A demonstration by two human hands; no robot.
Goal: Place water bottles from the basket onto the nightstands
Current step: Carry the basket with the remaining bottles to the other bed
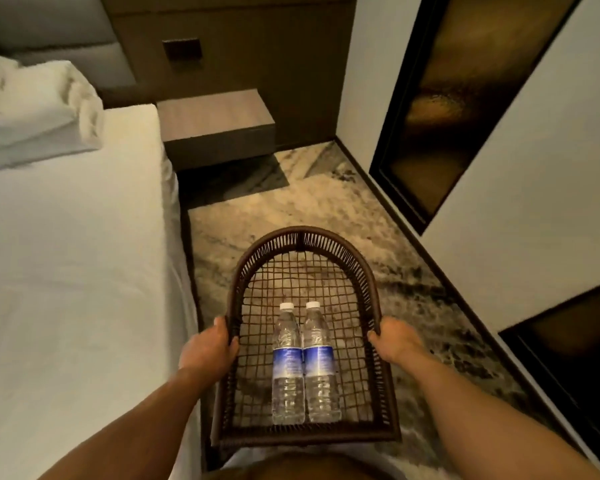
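A: The room is dim and warm-toned; the white bed [66, 254] is the brightest surface, nearly washed out, with little fabric detail.

B: A dark shadow sits under the nightstand [215, 128], and the wall panels go almost black.

A: The wide lens bends straight lines at the edges, and the walls lean outward.

B: The carpet [326, 202] looks smeared and soft, while the bottle labels [303, 362] stay fairly crisp.

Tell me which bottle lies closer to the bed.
The left bottle, on the left hand's side of the basket. Its twin lies touching it on the wall side, nearer the right hand.
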